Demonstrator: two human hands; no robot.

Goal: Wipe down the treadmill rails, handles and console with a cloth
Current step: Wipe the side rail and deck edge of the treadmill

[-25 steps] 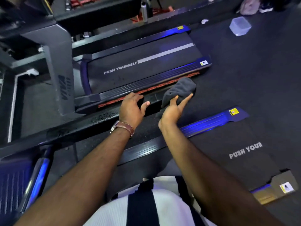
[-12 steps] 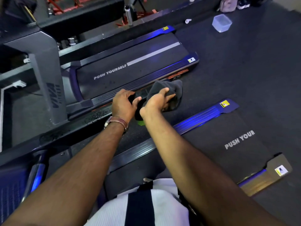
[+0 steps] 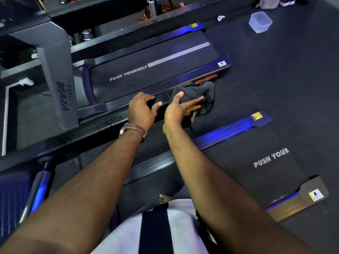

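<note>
Head view, looking down over both bare forearms.

Left hand (image 3: 142, 109) sat on the black handrail (image 3: 82, 136) that ran from the near left toward the centre. Its fingers were curled over the rail's far edge with the thumb on the near side, so it was gripping the rail close to its end. A watch with a brown leather strap (image 3: 134, 129) was on that wrist. Droplets speckled the rail top left of the hand.

Right hand (image 3: 178, 110) was just right of the left hand and not touching it. It lay flat against the dark grey cloth (image 3: 203, 92) with fingers straight and thumb raised onto the fabric, not clenched. The cloth was bunched at the rail's end, with loose folds spilling right and a flap hanging beneath the palm.

Beyond the hands lay the far treadmill belt (image 3: 156, 70), printed PUSH YOURSELF. A grey upright post (image 3: 56, 76) stood at its left.

To the near right lay a second belt (image 3: 266, 162), marked PUSH YOUR, with a blue-lit side rail (image 3: 229, 130) along its far edge.

On the dark floor at far right stood a clear plastic container (image 3: 260, 22). A metal bottle (image 3: 152, 8) stood at far centre.

Bare toes (image 3: 164, 197) showed above a white striped shirt (image 3: 183, 231) at the near edge.
</note>
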